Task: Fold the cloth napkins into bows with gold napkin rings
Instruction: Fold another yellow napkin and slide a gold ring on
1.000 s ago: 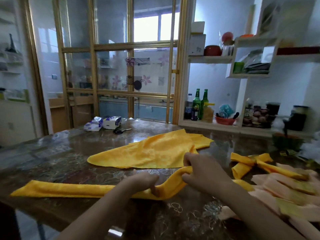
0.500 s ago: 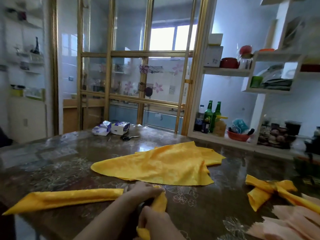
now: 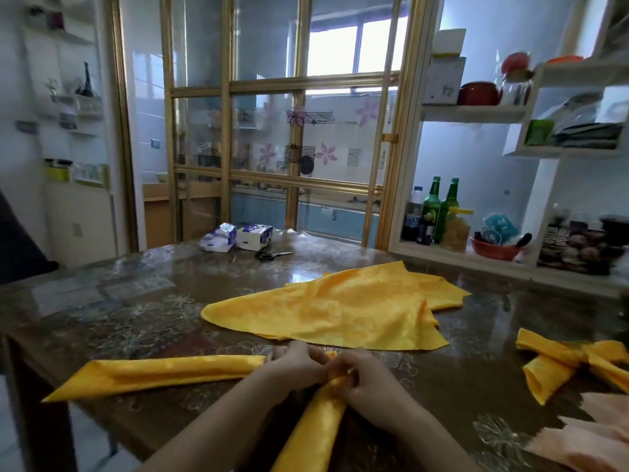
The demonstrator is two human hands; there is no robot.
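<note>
At the near edge of the glossy table (image 3: 136,311), my left hand (image 3: 296,367) and right hand (image 3: 367,383) meet at the bend of a yellow napkin (image 3: 163,371) folded into a long strip. Both hands pinch the cloth there with curled fingers, though the exact grip is hidden. One half lies out to the left; the other runs toward me. A loose napkin (image 3: 340,311) lies flat just beyond, and a finished bow (image 3: 571,366) sits at the far right.

Daylight from the window (image 3: 354,46) behind the glass doors (image 3: 265,144) blows out white, leaving the room dim and bluish. The glossy table (image 3: 143,301) throws back pale glare; the flat yellow napkin (image 3: 340,311) glows bright. Frame edges bend, and the right-hand shelves (image 3: 473,114) are smeared soft.
</note>
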